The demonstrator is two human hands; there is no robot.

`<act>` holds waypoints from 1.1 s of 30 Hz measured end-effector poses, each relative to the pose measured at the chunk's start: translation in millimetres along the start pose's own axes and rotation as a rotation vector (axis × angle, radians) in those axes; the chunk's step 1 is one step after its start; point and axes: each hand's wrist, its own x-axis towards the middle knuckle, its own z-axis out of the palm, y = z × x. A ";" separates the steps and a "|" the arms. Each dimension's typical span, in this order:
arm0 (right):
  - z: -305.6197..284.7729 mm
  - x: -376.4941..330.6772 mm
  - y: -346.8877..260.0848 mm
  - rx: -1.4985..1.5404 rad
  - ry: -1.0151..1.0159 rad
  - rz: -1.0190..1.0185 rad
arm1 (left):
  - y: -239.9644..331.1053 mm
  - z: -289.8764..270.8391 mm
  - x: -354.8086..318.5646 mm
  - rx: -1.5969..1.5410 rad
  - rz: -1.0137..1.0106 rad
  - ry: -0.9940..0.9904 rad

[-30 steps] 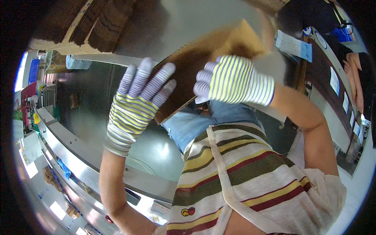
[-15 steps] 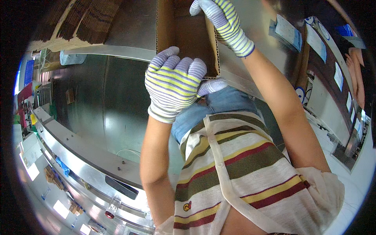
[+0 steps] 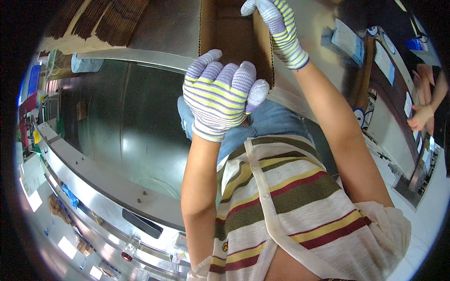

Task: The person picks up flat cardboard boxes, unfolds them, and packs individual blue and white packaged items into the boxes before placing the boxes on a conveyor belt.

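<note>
An open cardboard box point(image 3: 236, 44) with brown walls stands in front of me at the top of the view, its far part cut off by the picture's edge. Its visible inside holds nothing I can make out. My left hand point(image 3: 220, 91), in a white, purple and yellow striped knit glove, has its fingers bent over the box's near wall, with the thumb at the near right corner. In a matching glove, my right hand point(image 3: 279, 30) grips the right wall, fingertips hooked over the rim to the inside.
Flattened cardboard stacks point(image 3: 101, 23) lie at the far left on a metal table point(image 3: 166, 33). Printed sheets in a blue-edged sleeve point(image 3: 348, 42) lie to the right. Another person's hands point(image 3: 422, 114) show at the right edge. A steel rail point(image 3: 98, 180) runs at the lower left.
The box and both my hands have shifted slightly right in the picture. My left thumb has swung up closer to the fingers. The other person's hands have moved at the right edge.
</note>
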 end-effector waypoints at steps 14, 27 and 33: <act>6.2 2.8 12.7 -0.062 0.048 -0.189 | -0.3 -1.9 -2.8 0.017 0.000 0.019; 0.6 -1.4 9.9 -0.065 0.085 -0.142 | 6.0 -1.1 -3.8 0.000 -0.017 -0.028; -1.0 -1.7 4.3 -0.063 0.080 -0.120 | 7.1 -1.1 -4.4 0.012 -0.016 -0.001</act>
